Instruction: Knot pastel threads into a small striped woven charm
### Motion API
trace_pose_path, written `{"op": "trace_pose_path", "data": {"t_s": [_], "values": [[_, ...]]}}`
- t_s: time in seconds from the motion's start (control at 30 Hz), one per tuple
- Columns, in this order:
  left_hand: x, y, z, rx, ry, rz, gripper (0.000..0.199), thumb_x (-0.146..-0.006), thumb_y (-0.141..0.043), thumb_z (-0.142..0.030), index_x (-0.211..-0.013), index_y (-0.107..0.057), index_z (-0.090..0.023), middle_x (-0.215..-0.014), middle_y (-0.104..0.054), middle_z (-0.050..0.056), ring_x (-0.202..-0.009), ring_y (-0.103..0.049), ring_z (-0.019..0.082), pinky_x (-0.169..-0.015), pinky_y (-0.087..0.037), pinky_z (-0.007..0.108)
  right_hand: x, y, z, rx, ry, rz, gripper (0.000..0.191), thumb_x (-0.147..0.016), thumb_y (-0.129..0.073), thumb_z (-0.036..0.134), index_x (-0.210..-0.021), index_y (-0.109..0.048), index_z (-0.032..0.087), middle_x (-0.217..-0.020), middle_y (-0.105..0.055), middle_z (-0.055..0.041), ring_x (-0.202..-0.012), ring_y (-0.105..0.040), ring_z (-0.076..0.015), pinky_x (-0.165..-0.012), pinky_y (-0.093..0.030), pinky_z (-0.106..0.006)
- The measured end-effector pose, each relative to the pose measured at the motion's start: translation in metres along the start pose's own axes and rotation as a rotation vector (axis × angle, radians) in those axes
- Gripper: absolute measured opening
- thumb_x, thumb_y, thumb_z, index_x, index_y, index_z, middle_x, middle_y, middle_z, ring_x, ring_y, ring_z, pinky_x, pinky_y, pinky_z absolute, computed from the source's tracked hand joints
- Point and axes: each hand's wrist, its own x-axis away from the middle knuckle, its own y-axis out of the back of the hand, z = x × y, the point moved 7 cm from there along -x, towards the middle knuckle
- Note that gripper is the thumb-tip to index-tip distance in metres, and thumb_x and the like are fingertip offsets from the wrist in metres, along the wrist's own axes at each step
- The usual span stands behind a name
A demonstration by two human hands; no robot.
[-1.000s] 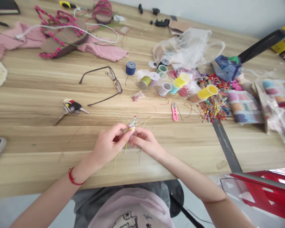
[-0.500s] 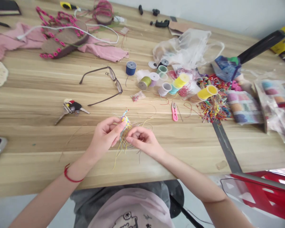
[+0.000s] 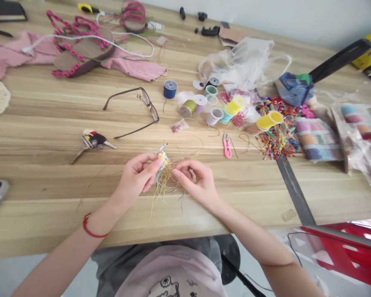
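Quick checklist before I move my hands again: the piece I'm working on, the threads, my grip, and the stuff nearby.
1. Woven piece held in your left hand: ok.
2. Right hand gripping just one thread: cannot tell, the fingers hide it.
3. Loose threads lying separate, uncrossed: not ok, they overlap and loop.
4. Pink snips lying uncovered on the table: ok.
5. Glasses apart from both hands: ok.

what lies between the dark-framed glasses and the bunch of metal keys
Nothing: the wooden tabletop is bare between glasses and keys in the head view.
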Motion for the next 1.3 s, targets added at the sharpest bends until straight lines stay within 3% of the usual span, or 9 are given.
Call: {"op": "trace_pose_path", "data": {"t_s": [0.1,0.2,0.33,0.67,0.87,1.07,1.3], "values": [[-0.001,-0.001,0.001,-0.004,0.004,0.005,0.026,-0.083,-0.067,-0.045,-0.075,-0.060,-0.021,-0.033,-0.038,-0.012,-0.027,-0.024,0.004,-0.032,-0.020,0.020,0.005,0.002,0.019,0.261,0.254,-0.091,0.003,-0.084,-0.066,0.023,-0.081,-0.066,0.022,-0.083,-0.063,-0.0029,-0.081,-0.058,-0.0177,-0.080,-0.044,-0.037],[-0.001,-0.002,0.001,-0.013,0.003,0.005,0.028,-0.081,-0.069,-0.046,-0.074,-0.059,-0.021,-0.033,-0.038,-0.012,-0.026,-0.024,0.004,-0.030,-0.020,0.019,0.010,-0.001,0.025,0.366,0.342,-0.136,0.005,-0.082,-0.069,0.024,-0.086,-0.066,0.023,-0.093,-0.062,-0.0038,-0.091,-0.060,-0.0201,-0.089,-0.042,-0.041],[0.001,-0.005,-0.001,-0.039,0.020,0.018,0.030,-0.080,-0.069,-0.047,-0.074,-0.059,-0.020,-0.035,-0.040,-0.011,-0.026,-0.026,0.003,-0.029,-0.019,0.017,0.011,-0.001,0.024,0.365,0.325,-0.151,0.014,-0.079,-0.074,0.024,-0.090,-0.065,0.023,-0.093,-0.061,-0.0037,-0.094,-0.059,-0.0206,-0.090,-0.041,-0.040],[0.002,-0.011,-0.002,-0.098,0.023,0.061,0.026,-0.083,-0.068,-0.043,-0.075,-0.060,-0.020,-0.036,-0.040,-0.011,-0.027,-0.028,0.003,-0.030,-0.020,0.016,0.008,0.001,0.022,0.361,0.299,-0.158,0.005,-0.083,-0.070,0.021,-0.082,-0.065,0.023,-0.088,-0.065,-0.0019,-0.087,-0.061,-0.0186,-0.083,-0.041,-0.038],[0.001,-0.008,-0.001,-0.074,0.042,0.047,0.026,-0.082,-0.068,-0.042,-0.071,-0.059,-0.021,-0.035,-0.037,-0.011,-0.027,-0.025,0.003,-0.029,-0.015,0.017,0.004,0.013,0.025,0.360,0.298,-0.208,0.005,-0.082,-0.070,0.020,-0.079,-0.066,0.022,-0.085,-0.065,-0.0027,-0.085,-0.062,-0.0192,-0.082,-0.040,-0.039],[0.001,-0.009,0.000,-0.065,0.048,0.041,0.024,-0.082,-0.069,-0.042,-0.076,-0.062,-0.020,-0.036,-0.040,-0.011,-0.027,-0.027,0.003,-0.029,-0.019,0.016,0.006,0.001,0.021,0.419,0.307,-0.117,0.012,-0.079,-0.076,0.028,-0.085,-0.067,0.024,-0.091,-0.068,-0.0020,-0.087,-0.063,-0.0194,-0.084,-0.040,-0.038],[0.001,-0.007,0.002,-0.072,0.045,0.037,0.024,-0.082,-0.069,-0.042,-0.075,-0.061,-0.020,-0.036,-0.041,-0.010,-0.027,-0.028,0.003,-0.030,-0.021,0.016,0.004,0.001,0.016,0.334,0.223,-0.093,0.008,-0.083,-0.069,0.018,-0.079,-0.063,0.022,-0.085,-0.068,-0.0009,-0.087,-0.063,-0.0187,-0.086,-0.040,-0.038]]}}
